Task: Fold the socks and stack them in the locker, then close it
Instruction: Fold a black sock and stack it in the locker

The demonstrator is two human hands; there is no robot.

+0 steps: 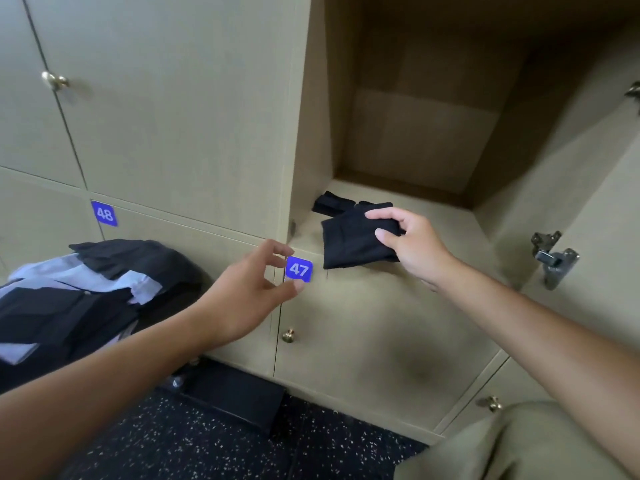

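Speckled dark flooring (329, 452) fills the bottom centre of the frame, with a black flat object (235, 396) lying against the base of a beige locker bank. At lower right, a sleeve or garment of olive fabric (502, 445) enters the frame.

Left hand (249, 292): centre of frame, in front of the lower door. Fingers loosely curled, thumb and forefinger apart; nothing is held. The thumb tip lies just beside a blue label reading 47 (299, 269).

Right hand (412, 244): right of centre, at the front edge of the open locker (450, 216). Fingers and thumb pinch a folded black sock (349, 240), which lies at the front lip of the locker floor, its lower edge overhanging the door below.

A brass knob (288, 336) sits on the lower door beneath the label. At left of frame, a pile of dark and pale blue clothing (79, 292) rests on a dark support.

Farther in, a second dark sock bundle (332, 202) lies on the locker floor, behind and touching the held sock. The open door (595, 188) stands at the right edge, carrying a metal hinge (554, 258). A label reading 48 (104, 213) and another knob (53, 79) appear at upper left.
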